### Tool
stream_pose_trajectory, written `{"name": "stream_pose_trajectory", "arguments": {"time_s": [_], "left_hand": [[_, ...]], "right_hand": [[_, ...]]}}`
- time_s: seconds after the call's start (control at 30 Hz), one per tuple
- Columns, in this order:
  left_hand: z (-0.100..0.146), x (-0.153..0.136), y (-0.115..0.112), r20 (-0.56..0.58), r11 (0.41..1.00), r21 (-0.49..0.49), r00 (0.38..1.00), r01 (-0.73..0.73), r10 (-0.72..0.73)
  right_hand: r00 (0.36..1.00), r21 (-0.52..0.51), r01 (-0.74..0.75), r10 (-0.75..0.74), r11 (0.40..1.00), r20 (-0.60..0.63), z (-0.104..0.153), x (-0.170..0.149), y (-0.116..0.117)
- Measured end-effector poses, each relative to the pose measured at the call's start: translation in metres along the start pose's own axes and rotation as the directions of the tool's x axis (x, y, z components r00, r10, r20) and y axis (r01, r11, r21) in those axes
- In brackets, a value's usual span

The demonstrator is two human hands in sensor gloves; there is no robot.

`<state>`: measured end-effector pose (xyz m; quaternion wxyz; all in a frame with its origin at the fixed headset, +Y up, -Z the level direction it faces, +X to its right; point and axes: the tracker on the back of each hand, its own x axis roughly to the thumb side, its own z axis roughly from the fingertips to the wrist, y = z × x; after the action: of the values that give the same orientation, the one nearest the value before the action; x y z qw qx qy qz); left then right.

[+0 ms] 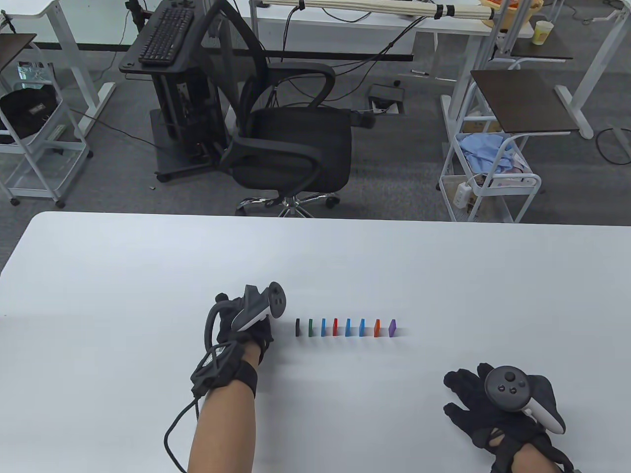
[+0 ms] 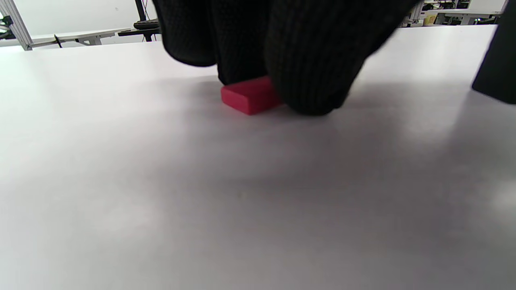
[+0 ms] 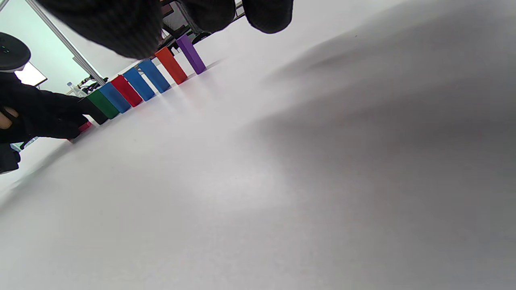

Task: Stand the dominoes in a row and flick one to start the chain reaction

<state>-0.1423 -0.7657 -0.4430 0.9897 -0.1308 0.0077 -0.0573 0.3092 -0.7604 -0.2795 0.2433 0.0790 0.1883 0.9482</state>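
Note:
Several dominoes stand upright in a row on the white table (image 1: 148, 276), running from a black one (image 1: 297, 327) through green (image 1: 310, 327), blue and red (image 1: 335, 326) ones to orange (image 1: 377, 327) and purple (image 1: 392, 327). My left hand (image 1: 261, 337) sits just left of the black end. Its curled fingertips (image 2: 310, 92) hold another red domino (image 2: 248, 96) that lies flat on the table. In the table view the hand hides this piece. My right hand (image 1: 468, 394) rests flat near the front right with fingers spread, well clear of the row (image 3: 153, 76).
A black office chair (image 1: 291, 143) stands beyond the table's far edge. A white wire cart (image 1: 488, 182) is at the back right and a black stand with a keyboard (image 1: 162, 34) at the back left. Bare tabletop surrounds the row.

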Motion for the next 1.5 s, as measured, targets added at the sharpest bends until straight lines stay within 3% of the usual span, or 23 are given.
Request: {"name": "stream_pose_trajectory", "arguments": {"time_s": [0.33,0.67,0.97,1.17,1.5], "left_hand": [[0.004,0.005,-0.002,0.031,0.993,-0.044,0.994,0.109,-0.108],[0.019,-0.019,0.011,0.032,0.998,-0.006,0.998,-0.059,0.059],[0.028,-0.023,0.029,0.090,0.985,0.049,0.983,-0.163,0.159],[0.026,-0.023,0.029,0.093,0.956,0.027,0.953,-0.293,0.289],[0.022,-0.012,0.025,0.132,0.928,0.020,0.921,-0.373,0.368]], "right_hand": [[1.000,0.000,0.006,-0.006,1.000,0.001,0.000,-0.001,0.000],[1.000,0.001,0.009,-0.009,1.000,0.007,0.000,-0.001,0.001],[1.000,0.001,0.008,-0.008,1.000,0.015,-0.001,0.000,0.002],[1.000,-0.001,0.009,-0.009,1.000,0.017,-0.001,0.000,0.002],[1.000,-0.002,0.005,-0.005,1.000,0.014,-0.001,-0.001,0.001]]}}
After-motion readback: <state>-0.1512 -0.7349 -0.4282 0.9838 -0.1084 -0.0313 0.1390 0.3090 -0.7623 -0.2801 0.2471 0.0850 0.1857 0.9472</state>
